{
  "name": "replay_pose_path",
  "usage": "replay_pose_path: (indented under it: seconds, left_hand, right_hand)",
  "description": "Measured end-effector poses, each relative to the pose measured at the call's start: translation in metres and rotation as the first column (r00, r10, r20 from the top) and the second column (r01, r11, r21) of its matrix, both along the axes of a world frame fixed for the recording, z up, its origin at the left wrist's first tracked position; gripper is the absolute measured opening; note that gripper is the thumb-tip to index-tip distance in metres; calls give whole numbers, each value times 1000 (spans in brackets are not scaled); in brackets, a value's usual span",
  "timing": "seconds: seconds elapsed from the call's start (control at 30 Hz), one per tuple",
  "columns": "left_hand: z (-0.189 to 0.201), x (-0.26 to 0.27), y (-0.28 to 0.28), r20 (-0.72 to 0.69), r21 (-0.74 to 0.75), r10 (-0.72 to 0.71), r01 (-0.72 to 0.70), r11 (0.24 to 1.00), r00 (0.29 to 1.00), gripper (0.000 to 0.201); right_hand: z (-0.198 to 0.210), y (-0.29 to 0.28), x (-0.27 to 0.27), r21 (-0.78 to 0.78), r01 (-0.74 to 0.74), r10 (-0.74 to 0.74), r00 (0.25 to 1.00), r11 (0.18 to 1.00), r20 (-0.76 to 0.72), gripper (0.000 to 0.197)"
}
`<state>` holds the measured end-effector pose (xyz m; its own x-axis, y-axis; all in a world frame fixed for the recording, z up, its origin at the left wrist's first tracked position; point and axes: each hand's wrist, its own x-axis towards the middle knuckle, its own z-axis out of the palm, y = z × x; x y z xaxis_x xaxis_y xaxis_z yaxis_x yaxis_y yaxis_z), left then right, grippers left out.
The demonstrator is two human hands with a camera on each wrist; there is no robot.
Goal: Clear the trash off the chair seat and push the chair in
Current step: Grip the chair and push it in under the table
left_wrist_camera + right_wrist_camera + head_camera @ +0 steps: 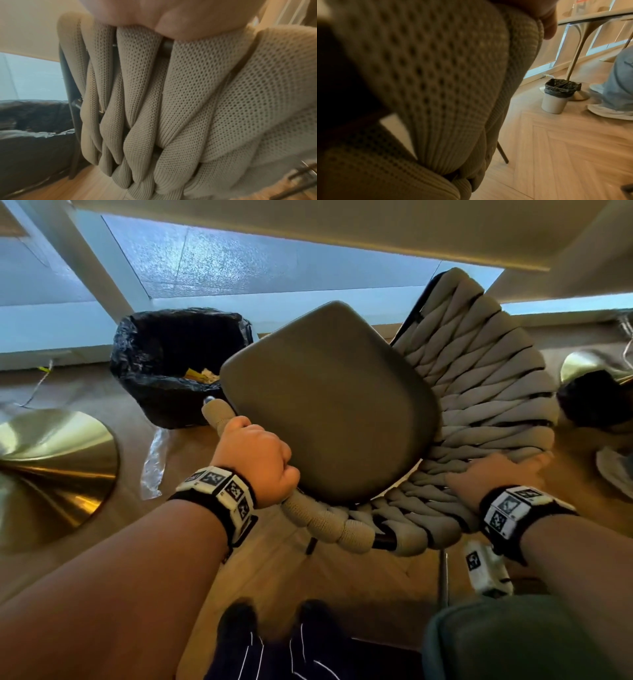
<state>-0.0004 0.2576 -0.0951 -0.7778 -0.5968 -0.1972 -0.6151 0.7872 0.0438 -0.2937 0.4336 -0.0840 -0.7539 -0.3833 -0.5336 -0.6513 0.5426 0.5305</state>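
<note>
The chair has a smooth grey seat (329, 402) with nothing lying on it, and a back of thick woven grey cord (479, 364). My left hand (255, 460) grips the padded rim of the back on the left side, fingers curled round it. My right hand (493, 474) lies on the woven rim at the right; its fingers go over the edge and are partly hidden. The left wrist view is filled by the knitted cords (171, 108) under my hand (154, 17). The right wrist view shows the same weave (428, 67) up close, blurred.
A bin lined with a black bag (178, 361) stands left of the chair, with paper scraps inside. The pale table top (342, 231) spans above, brass table bases (51, 474) at left. A clear plastic scrap (154, 463) lies on the wooden floor. Another person's legs (618, 83) and small lined bin (556, 97) are to the right.
</note>
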Motion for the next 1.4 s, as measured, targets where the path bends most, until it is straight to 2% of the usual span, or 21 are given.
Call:
replay_pose_path:
  seconds: [0.03,0.1,0.13,0.2,0.3,0.4,0.43,0.5,0.6,0.7,0.73,0.8,1.0,1.1,1.13,1.2,1.23,1.3,1.33,1.37,1.4]
  left_hand:
    - [-1,0,2,-6,-2,15,-15,1000,1000,43]
    - [-2,6,7,-12,-4,44,-44,999,999,43]
    - [-2,10,10,-13,-9,59,-59,998,998,43]
    - [-3,24,15,0,-9,90,-90,996,996,44]
    - [-4,50,24,20,0,145,-145,989,989,43]
    - [-4,78,37,33,16,227,-228,974,973,43]
    - [-3,88,42,32,24,251,-251,968,968,42]
    - [-1,108,56,46,43,290,-292,955,956,39]
    - [0,135,72,76,48,328,-332,942,942,37]
    - [4,160,68,126,40,330,-337,941,936,39]
    - [7,168,65,143,48,323,-332,942,936,40]
    - [13,184,60,187,63,319,-335,940,929,42]
    - [20,219,59,265,124,319,-361,924,910,42]
    - [18,234,58,277,98,350,-389,916,895,40]
    - [18,238,59,291,103,365,-408,907,884,38]
    - [22,243,61,312,106,377,-427,898,872,36]
    - [24,246,62,327,99,389,-441,892,861,35]
    - [27,248,64,333,109,471,-530,841,817,30]
    - [27,247,65,298,88,558,-604,792,775,24]
    - [27,245,65,261,71,664,-700,711,701,22]
    - [24,241,66,237,70,777,-808,585,583,45]
  right_hand:
    - [-1,-1,-1,12,16,-16,1000,1000,4,69]
    - [-8,0,-2,49,71,-71,997,996,3,88]
    - [-9,-1,-1,35,109,-109,994,993,9,100]
    - [-16,-7,3,-47,140,-139,990,989,10,107]
    - [-12,-21,20,-54,27,-26,1000,998,16,123]
    - [-21,-39,30,-103,-62,62,998,993,2,121]
    - [-20,-47,38,-66,-63,64,998,996,15,122]
    - [-23,-55,48,-111,-103,103,995,988,-3,112]
    - [-4,-65,79,-90,-117,116,993,989,-11,92]
    - [-21,-72,97,-27,-120,122,990,992,65,87]
    - [-26,-70,104,42,-188,183,978,981,99,89]
    - [-37,-65,115,46,-258,249,959,965,136,80]
    - [-7,-52,171,182,-407,366,905,895,217,58]
    - [-6,-52,170,204,-466,391,863,861,320,70]
    - [1,-52,170,231,-501,408,842,834,354,68]
    - [15,-53,174,284,-533,421,828,798,371,48]
    - [19,-56,172,252,-544,441,819,800,366,42]
    - [27,-67,163,96,-567,511,794,818,329,37]
    - [27,-75,155,12,-553,529,804,833,272,34]
    - [27,-85,145,-95,-532,539,813,841,222,34]
    - [27,-91,137,-182,-506,535,822,843,193,32]
